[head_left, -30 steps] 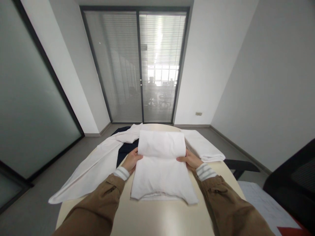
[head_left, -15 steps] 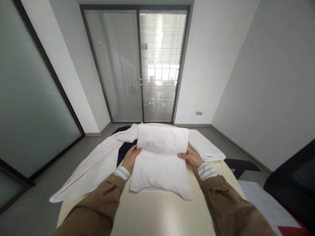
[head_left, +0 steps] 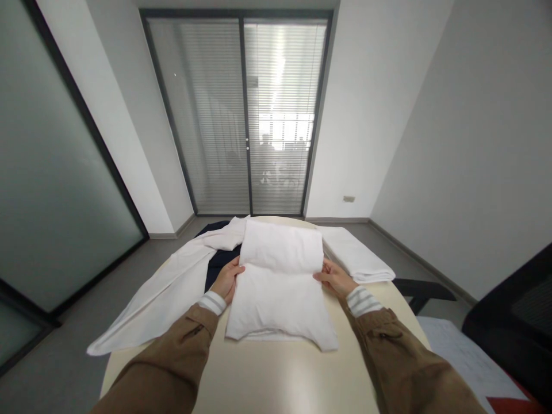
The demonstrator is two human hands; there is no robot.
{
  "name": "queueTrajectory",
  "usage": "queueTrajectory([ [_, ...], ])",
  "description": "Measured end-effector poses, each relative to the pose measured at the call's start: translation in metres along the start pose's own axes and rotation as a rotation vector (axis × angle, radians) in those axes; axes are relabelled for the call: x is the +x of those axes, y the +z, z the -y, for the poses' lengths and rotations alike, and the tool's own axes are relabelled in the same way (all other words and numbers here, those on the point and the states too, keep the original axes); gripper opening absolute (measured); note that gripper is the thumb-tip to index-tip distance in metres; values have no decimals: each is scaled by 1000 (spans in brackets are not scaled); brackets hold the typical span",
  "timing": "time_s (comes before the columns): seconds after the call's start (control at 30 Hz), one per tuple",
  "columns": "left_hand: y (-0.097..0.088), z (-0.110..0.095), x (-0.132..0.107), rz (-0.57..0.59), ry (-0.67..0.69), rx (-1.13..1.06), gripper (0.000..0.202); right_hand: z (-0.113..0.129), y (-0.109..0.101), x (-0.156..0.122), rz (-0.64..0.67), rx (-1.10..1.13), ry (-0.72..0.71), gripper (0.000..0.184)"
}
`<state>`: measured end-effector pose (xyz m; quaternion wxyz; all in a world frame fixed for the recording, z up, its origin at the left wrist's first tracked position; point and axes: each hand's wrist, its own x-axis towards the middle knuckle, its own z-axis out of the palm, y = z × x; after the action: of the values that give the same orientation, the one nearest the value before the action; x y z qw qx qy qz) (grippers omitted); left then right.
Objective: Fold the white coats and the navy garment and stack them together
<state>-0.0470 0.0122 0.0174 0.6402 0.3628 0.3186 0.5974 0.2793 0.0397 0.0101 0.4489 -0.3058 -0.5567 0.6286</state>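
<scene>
A white garment (head_left: 279, 290) lies on the round cream table (head_left: 276, 379), its far half folded back toward me over the near half. My left hand (head_left: 227, 280) grips the fold at its left edge, fingers tucked under the cloth. My right hand (head_left: 333, 277) grips the fold at its right edge in the same way. Both arms wear brown sleeves with striped cuffs.
A long white garment (head_left: 166, 290) drapes off the table's left side over a dark cloth (head_left: 219, 261). A folded white cloth (head_left: 357, 259) lies at the right back. A black chair (head_left: 509, 322) stands at the right, glass doors with blinds ahead.
The garment slid a little away from me and the fold was drawn over the near half. Both hands stayed on the fold's ends.
</scene>
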Motion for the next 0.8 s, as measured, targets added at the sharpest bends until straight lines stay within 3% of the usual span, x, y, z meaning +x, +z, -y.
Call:
queueTrajectory([
  [0.23,3,4,0,-69,4,6,40,-8,-10,5,-138,-43,-32,42],
  [0.4,7,3,-6,-56,-25,-25,28,-17,-18,7,-251,-129,-79,34],
  [0.53,10,-5,-9,-45,-8,-57,43,-9,-22,6,-136,-163,-95,47],
  [0.63,10,-7,-9,-52,-11,-79,37,0,-22,6,-58,-206,-52,55],
  [0.8,6,-3,-5,-75,-89,-29,49,3,-13,2,-56,-181,-15,55],
])
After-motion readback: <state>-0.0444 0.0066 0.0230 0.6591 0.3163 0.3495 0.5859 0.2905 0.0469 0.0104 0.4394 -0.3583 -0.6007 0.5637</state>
